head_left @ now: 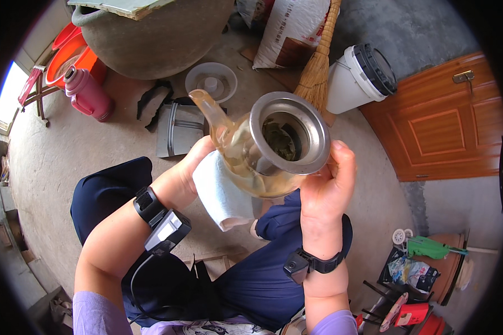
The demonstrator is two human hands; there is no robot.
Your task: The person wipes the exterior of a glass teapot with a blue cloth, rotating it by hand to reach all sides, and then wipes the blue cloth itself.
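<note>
A clear teapot [243,138] with an amber tint is held up in front of me, its spout pointing to the upper left. Its wide steel rim [290,165] faces up, and dark leaf-like bits lie in the strainer inside. My right hand [329,182] grips the pot's right side below the rim; part of its fingers is hidden behind the pot. A pale blue-white cloth [224,192] hangs under the pot's left side, against my left hand [188,171]. The fingers of that hand are hidden behind the cloth and pot.
Beyond the pot are a dustpan [182,130], a white plastic basket [226,79], a straw broom [314,81] and a lidded white bucket [348,81]. A pink thermos flask [90,94] stands left, below a large clay vat [151,46]. A wooden door [436,125] is at right.
</note>
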